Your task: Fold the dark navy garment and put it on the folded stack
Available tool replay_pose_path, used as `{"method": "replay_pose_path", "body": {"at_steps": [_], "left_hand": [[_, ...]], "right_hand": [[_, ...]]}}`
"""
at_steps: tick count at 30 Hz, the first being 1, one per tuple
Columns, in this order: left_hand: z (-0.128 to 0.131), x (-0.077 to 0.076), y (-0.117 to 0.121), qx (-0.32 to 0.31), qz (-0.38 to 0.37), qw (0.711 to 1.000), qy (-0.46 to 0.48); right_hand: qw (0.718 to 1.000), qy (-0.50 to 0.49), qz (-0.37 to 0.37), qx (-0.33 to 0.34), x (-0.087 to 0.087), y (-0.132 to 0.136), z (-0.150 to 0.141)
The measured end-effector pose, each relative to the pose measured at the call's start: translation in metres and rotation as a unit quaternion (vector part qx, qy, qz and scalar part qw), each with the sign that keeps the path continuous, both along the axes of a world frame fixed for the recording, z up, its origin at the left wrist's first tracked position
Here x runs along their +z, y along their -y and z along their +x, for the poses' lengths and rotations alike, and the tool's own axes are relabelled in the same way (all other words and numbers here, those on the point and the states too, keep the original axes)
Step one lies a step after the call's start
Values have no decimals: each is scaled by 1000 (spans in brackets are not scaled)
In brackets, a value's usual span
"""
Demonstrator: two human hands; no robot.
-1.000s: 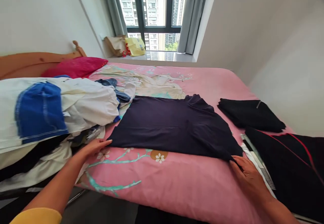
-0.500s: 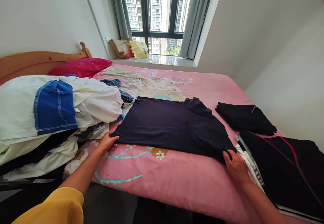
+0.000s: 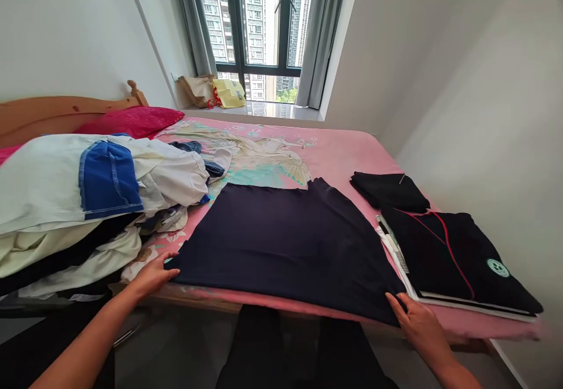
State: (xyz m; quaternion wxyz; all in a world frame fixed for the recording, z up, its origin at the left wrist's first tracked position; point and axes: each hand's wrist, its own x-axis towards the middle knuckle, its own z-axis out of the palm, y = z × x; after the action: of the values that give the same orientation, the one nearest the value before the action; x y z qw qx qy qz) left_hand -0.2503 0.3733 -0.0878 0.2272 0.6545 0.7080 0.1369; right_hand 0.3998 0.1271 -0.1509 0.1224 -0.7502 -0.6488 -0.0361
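Navy shirt (image 3: pixel 285 248) lies wide along our bed's (image 3: pixel 343 154) near edge; right hand (image 3: pixel 420 324) pinches its corner, left hand (image 3: pixel 152 276) grip unclear.

Ahead of the left hand (image 3: pixel 152 274) stands a pine headboard (image 3: pixel 57 107); a white wall (image 3: pixel 461 142) rises beyond the right hand (image 3: pixel 422 324). Straight ahead, a dark-framed window (image 3: pixel 264 25) between grey curtains (image 3: pixel 319 43) lets in daylight, with tower blocks (image 3: pixel 213 19) outside. Grey floor (image 3: pixel 176 348) lies below.
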Motion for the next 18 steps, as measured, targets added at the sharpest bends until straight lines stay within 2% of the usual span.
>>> {"method": "replay_pose_path", "body": {"at_steps": [3,5,7,10,12,15,18], "left_hand": [[-12,-10,25,-14,-4,999,-50],[-12,-8,30,-16,33,995,-89],[-7,-4,27,-45,91,987,-123],[3,1,11,-119,162,969,-143],[12,1,-3,-157,178,960,-147],[23,-2,-20,-191,164,952,-174],[29,-4,-30,-201,131,950,-198]], "right_hand": [[999,-37,-5,-35,-3,22,-11],[994,-62,8,-85,8,22,-21],[987,-101,39,-119,25,13,-32],[979,-173,69,-80,51,-14,-47],[978,-197,54,-45,61,-39,-54],[983,-177,29,-45,62,-81,-59],[983,-154,7,-97,54,-122,-56]]}}
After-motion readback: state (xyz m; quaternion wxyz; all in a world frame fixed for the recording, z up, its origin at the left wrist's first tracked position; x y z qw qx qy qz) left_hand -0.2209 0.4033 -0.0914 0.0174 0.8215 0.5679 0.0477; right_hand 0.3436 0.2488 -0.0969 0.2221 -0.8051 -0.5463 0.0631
